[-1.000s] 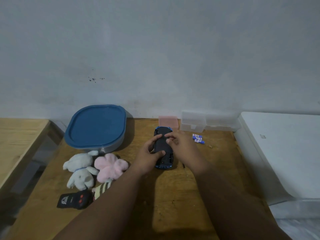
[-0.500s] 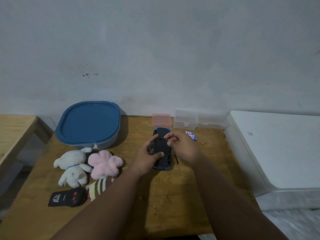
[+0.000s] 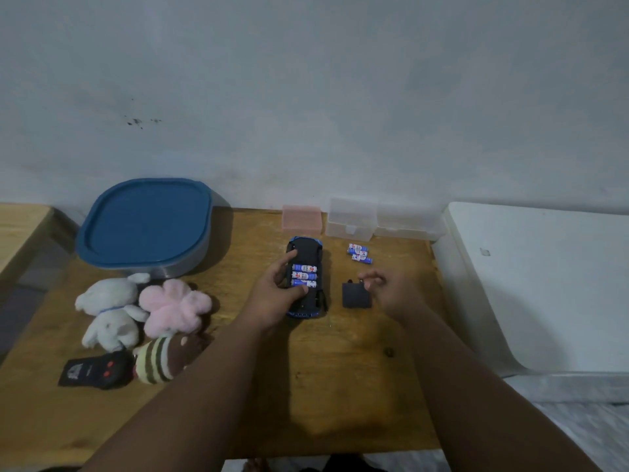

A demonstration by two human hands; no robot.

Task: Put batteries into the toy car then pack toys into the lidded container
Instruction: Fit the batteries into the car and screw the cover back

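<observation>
The blue toy car [image 3: 306,253] lies upside down mid-table with its battery bay uncovered and three blue-white batteries [image 3: 304,275] inside. My left hand [image 3: 272,298] grips the car's left side, thumb on the nearest battery. The black battery cover [image 3: 355,296] lies flat on the table to the car's right. My right hand [image 3: 386,287] pinches the tab at its far corner with curled fingertips. Three loose batteries [image 3: 359,253] lie behind the cover. The container with the blue lid [image 3: 146,226] stands shut at the back left.
A white plush [image 3: 109,311], a pink plush [image 3: 173,306], a striped plush [image 3: 160,362] and a black remote [image 3: 95,369] lie at the left front. A pink box [image 3: 301,218] and a clear plastic box [image 3: 352,219] sit by the wall. A white appliance [image 3: 544,284] borders the table's right edge.
My right hand lifted the black cover off the car's underside and carried it right onto the table, exposing the batteries. My left hand stayed on the car.
</observation>
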